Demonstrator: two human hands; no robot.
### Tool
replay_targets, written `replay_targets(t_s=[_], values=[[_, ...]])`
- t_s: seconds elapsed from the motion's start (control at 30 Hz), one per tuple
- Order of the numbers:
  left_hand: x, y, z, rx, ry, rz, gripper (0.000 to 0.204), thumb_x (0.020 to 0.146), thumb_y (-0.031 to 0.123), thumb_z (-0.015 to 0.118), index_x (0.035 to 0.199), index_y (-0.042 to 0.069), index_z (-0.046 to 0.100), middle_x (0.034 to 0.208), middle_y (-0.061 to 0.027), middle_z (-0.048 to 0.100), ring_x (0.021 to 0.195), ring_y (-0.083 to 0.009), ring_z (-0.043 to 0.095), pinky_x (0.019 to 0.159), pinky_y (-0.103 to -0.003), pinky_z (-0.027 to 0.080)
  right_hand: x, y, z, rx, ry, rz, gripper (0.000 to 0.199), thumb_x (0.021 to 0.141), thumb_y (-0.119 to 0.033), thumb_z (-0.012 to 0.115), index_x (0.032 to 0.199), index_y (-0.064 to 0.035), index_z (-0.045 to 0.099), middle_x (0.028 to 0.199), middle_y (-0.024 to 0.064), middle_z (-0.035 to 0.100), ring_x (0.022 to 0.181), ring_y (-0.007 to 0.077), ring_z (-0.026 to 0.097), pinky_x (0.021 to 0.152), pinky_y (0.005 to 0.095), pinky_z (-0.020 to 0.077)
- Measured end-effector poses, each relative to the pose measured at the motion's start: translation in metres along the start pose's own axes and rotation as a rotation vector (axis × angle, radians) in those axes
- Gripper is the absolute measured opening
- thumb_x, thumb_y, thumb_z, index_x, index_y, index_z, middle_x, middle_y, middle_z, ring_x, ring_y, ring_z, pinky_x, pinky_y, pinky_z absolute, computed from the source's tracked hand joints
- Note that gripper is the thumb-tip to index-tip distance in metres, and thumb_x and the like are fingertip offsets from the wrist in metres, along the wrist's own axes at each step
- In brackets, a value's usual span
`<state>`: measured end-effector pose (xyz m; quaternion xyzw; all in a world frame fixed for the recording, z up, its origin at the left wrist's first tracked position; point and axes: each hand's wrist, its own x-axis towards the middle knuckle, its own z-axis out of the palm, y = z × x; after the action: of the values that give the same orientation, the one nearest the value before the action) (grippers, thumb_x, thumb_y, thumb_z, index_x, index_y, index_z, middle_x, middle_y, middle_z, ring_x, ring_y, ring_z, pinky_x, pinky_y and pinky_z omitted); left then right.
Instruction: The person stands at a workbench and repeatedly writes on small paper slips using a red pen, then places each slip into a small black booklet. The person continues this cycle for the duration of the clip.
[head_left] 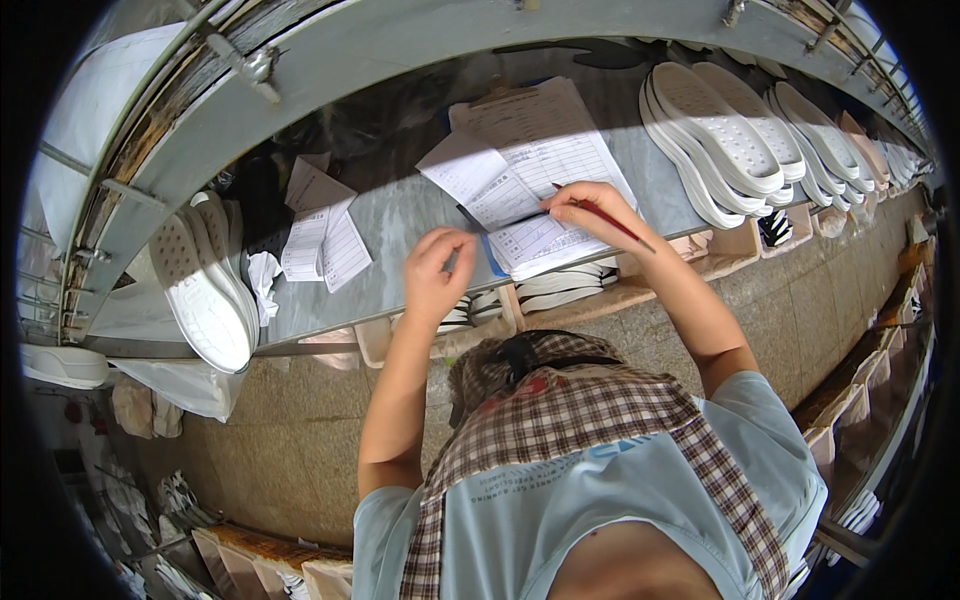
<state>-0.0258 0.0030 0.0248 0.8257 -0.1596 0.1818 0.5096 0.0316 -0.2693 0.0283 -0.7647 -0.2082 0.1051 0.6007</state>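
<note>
My right hand (592, 208) is closed around a slim dark-red pen (622, 228), which slants across the hand above the papers. Under it lies a sheet with a printed table (540, 245), on a blue-edged board. My left hand (437, 275) hovers by the near left corner of these papers, fingers loosely curled with a gap to the thumb and nothing visible between them. A folded white slip (470, 165) rests on a larger form (570, 135) held in a clipboard. A narrow dark strip (468, 218) lies between the slip and the near sheet; its kind is unclear.
White shoe soles (715, 130) stand in rows at the right of the grey tabletop (395, 215), and more soles (200, 285) at the left. Loose slips (325, 225) and crumpled paper (263, 285) lie on the left. Bins of soles (560, 288) sit below the edge.
</note>
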Motion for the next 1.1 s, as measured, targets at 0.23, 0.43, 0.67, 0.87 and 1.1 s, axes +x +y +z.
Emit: replay_targets(t_s=[0.23,0.43,0.67,0.87,1.1], values=[[0.022,0.003,0.019,0.400,-0.231,0.243,0.023,0.077,0.019,0.072,0.095,0.005,0.070,0.092,-0.0095,0.067,0.089,-0.0301,0.063,0.081,-0.039,0.050,0.023,-0.024,0.002,0.281,0.188,0.076,0.013,0.092,-0.015,0.062,0.096,-0.0033,0.065,0.088,0.0023,0.066,0.081,0.0111,0.065,0.064,0.0224,0.0463],[0.043,0.001,0.027,0.750,-0.438,0.380,0.008,0.073,0.015,0.064,0.076,0.007,0.066,0.080,-0.0062,0.063,0.083,-0.0263,0.062,0.080,-0.038,0.048,0.027,-0.041,0.000,0.290,0.335,-0.067,0.011,0.092,-0.013,0.064,0.098,-0.0046,0.065,0.089,0.0027,0.067,0.085,0.0141,0.068,0.067,0.0237,0.0493],[0.056,-0.009,0.034,0.847,-0.493,0.456,0.007,0.072,0.011,0.060,0.071,0.007,0.066,0.078,-0.0064,0.063,0.081,-0.0243,0.063,0.076,-0.038,0.049,0.003,-0.046,-0.024,0.377,0.523,-0.164,0.012,0.092,-0.012,0.063,0.099,-0.0030,0.064,0.086,0.0041,0.066,0.085,0.0178,0.070,0.066,0.0237,0.0503],[0.059,-0.009,0.024,0.398,-0.404,0.005,0.008,0.073,0.009,0.065,0.075,0.002,0.065,0.080,-0.0102,0.064,0.077,-0.0247,0.064,0.065,-0.037,0.052,-0.019,-0.039,-0.043,0.442,0.595,-0.172,0.010,0.093,-0.010,0.061,0.101,-0.0029,0.063,0.086,0.0029,0.065,0.085,0.0193,0.070,0.067,0.0237,0.0499],[0.063,-0.022,0.014,-0.701,-0.044,-0.881,0.034,0.093,0.019,0.060,0.117,-0.004,0.050,0.110,-0.0134,0.060,0.084,-0.0248,0.067,0.064,-0.030,0.056,-0.032,-0.025,-0.039,0.462,0.584,-0.130,0.009,0.094,-0.009,0.059,0.101,-0.0035,0.061,0.087,0.0035,0.065,0.084,0.0176,0.069,0.067,0.0238,0.0497]])
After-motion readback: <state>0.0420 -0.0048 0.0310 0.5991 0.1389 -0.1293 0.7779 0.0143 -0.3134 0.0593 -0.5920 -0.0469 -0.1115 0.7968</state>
